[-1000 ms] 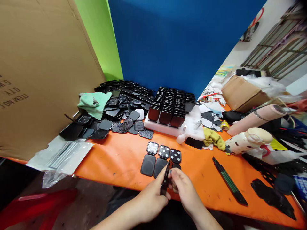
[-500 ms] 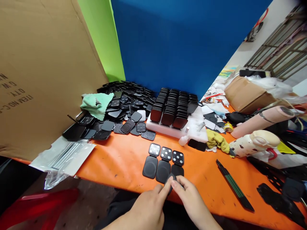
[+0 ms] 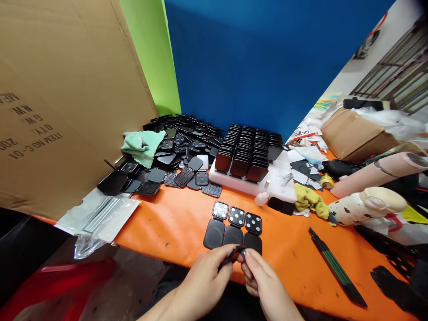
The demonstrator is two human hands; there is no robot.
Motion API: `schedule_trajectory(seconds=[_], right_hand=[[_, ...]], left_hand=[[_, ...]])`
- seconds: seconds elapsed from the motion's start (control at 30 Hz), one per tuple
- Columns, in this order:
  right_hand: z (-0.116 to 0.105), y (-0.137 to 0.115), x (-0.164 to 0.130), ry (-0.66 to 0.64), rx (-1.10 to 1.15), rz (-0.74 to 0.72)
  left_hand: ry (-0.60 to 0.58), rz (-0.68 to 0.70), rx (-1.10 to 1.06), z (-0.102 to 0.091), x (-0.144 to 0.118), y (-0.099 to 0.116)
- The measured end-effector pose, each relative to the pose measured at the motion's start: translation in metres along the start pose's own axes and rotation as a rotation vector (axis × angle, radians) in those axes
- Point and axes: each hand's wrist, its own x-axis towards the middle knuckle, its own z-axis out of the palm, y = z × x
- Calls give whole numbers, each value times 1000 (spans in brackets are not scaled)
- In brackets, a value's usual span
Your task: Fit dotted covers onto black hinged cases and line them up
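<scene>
Orange worktop point(image 3: 174, 223), blue backdrop. Left hand point(image 3: 203, 285) and right hand point(image 3: 264, 285) pinch one small black hinged case point(image 3: 234, 255) between fingertips, just in front of three opened cases point(image 3: 234, 225). Likely light, stiff plastic, slick-faced; best held by its edges.

At the near edge of the orange tabletop point(image 3: 174, 223), the left hand point(image 3: 203, 285) and right hand point(image 3: 264, 281) together pinched a small black case point(image 3: 232, 255). Just beyond lay three opened cases point(image 3: 234, 225) in a row. A white tray point(image 3: 279, 185) carried stacked black cases point(image 3: 249, 149). Loose black parts point(image 3: 174, 151) and a green cloth point(image 3: 142, 145) lay toward the far left corner.
</scene>
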Motion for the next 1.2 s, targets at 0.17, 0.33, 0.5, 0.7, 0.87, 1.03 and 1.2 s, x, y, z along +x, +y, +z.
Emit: schedule_trajectory(seconds=[0.17,0.33,0.5,0.7,0.87,1.03,1.2], right_hand=[[-3,13,-1,-98,170,110],[-9,21,-1,-27,324,157],[1,22,-1,98,487,183],[9,20,1,71,535,118],[10,1,0,-135,451,106],[19,-13,-4,-134,267,78],[24,-9,-6,-125,159,97]], left_hand=[[4,208,262,1,-12,1],[-57,337,418,3,-15,4],[15,383,425,3,-12,6],[-44,240,103,8,-9,12],[287,-60,-206,6,7,2],[377,-139,-455,-4,18,0],[286,-62,-323,0,6,5]])
